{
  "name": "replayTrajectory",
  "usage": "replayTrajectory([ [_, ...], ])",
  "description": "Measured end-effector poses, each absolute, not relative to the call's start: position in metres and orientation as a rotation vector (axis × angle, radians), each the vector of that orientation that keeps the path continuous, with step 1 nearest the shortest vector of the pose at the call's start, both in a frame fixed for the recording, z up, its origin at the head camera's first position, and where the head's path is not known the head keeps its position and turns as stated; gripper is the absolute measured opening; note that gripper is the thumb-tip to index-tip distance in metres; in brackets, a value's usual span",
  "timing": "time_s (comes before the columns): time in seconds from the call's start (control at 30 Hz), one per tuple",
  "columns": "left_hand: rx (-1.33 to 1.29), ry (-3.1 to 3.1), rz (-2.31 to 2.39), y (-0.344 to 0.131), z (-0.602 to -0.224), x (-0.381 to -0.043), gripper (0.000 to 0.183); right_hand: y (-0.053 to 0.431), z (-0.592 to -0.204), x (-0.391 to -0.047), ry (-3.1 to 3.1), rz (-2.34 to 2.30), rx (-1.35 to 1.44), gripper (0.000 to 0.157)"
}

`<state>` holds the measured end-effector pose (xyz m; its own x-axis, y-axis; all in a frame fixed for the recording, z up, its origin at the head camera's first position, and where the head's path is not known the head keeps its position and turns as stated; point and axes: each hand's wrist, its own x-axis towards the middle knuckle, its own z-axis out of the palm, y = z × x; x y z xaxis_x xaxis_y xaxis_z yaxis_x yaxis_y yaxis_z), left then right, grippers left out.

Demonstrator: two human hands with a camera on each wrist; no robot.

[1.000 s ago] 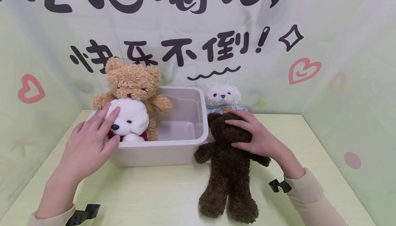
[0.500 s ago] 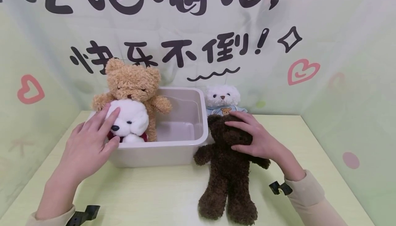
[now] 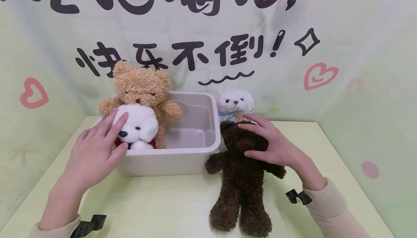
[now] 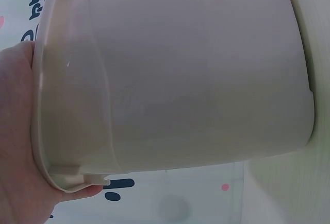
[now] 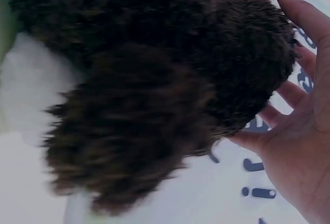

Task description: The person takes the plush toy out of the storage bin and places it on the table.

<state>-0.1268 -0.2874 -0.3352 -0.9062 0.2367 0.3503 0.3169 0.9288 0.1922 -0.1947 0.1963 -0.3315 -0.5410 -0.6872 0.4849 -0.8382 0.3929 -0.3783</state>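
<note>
My left hand [image 3: 92,158] lies with fairly straight fingers over the side of a white plush dog's head [image 3: 141,120]. The dog sits in a light plastic bin [image 3: 182,164], in front of a tan teddy bear [image 3: 141,84]. In the left wrist view, the hand [image 4: 20,152] is at the bin's rim [image 4: 41,105]. A dark brown teddy bear [image 3: 242,174] leans upright, right of the bin. My right hand [image 3: 281,145] spreads its fingers at that bear's head. The right wrist view shows loosely extended fingers [image 5: 294,92] beside the brown fur [image 5: 175,23].
Behind the brown bear sits a white teddy bear [image 3: 236,100] in a blue top, its lower part hidden. All stand on a pale wooden table [image 3: 163,205]. A printed cloth backdrop [image 3: 277,75] rises along the back edge, with more cloth at both sides.
My right hand has shifted slightly to the right at the brown bear's head. The left hand stays on the white dog, and the toys hold their places.
</note>
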Motion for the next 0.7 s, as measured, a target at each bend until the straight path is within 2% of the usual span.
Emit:
replayTrajectory([
  [0.33,-0.402,-2.782,-0.343,-0.285,-0.333,-0.128,0.073,0.158,-0.295,-0.197,-2.246,0.838,1.537,0.058],
  [0.5,-0.397,-2.783,-0.341,-0.284,-0.332,-0.127,0.073,0.129,-0.285,-0.196,-2.186,0.837,1.674,0.062],
  [0.7,-0.388,-2.788,-0.353,-0.285,-0.332,-0.126,0.073,0.093,-0.284,-0.201,-2.139,0.799,1.693,0.065],
])
